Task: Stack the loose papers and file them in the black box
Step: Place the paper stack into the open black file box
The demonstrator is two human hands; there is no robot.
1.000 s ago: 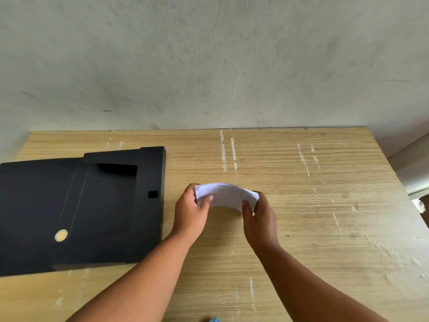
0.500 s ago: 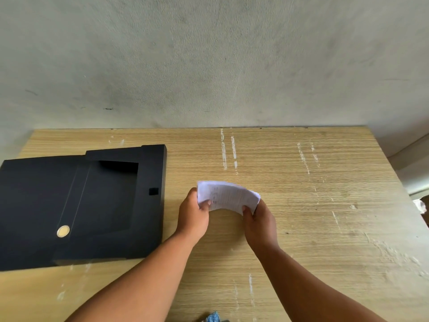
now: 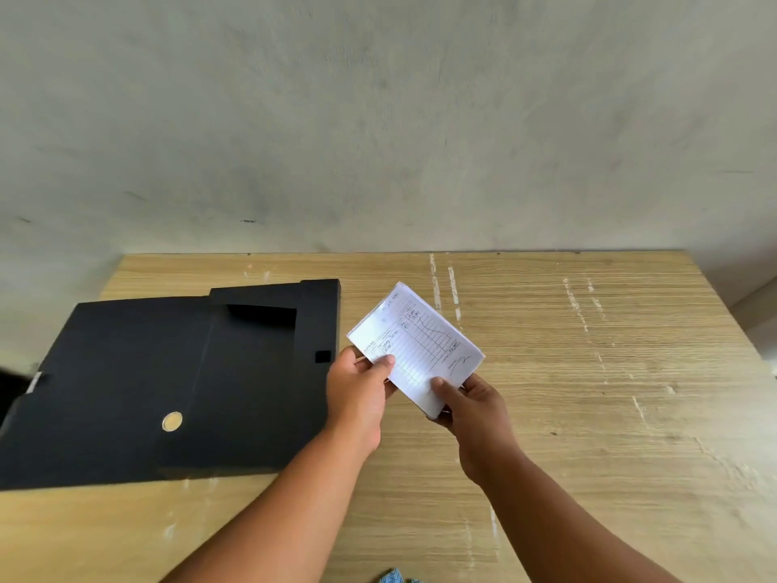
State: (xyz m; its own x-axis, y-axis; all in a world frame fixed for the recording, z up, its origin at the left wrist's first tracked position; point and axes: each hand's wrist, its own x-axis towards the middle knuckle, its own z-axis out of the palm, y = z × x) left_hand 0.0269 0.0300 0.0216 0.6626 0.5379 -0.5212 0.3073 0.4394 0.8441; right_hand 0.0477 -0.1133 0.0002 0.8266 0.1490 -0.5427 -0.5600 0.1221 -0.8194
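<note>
A small stack of white ruled papers (image 3: pixel 420 342) with handwriting is held up above the table, tilted with its face toward me. My left hand (image 3: pixel 361 393) pinches its lower left edge, thumb on top. My right hand (image 3: pixel 471 406) grips the lower right corner from below. The black box (image 3: pixel 168 380) lies open and flat on the left part of the wooden table, its flap spread to the left, with a round metal stud on it. The papers hover just right of the box's right edge.
The wooden table (image 3: pixel 588 372) stands against a grey wall, its far edge at the wall. White scuff marks streak its surface. A bit of blue cloth (image 3: pixel 393 577) shows at the bottom edge.
The paper stack went from bent and low over the table to flat, raised and turned face up toward me. Both hands lifted slightly and moved with it.
</note>
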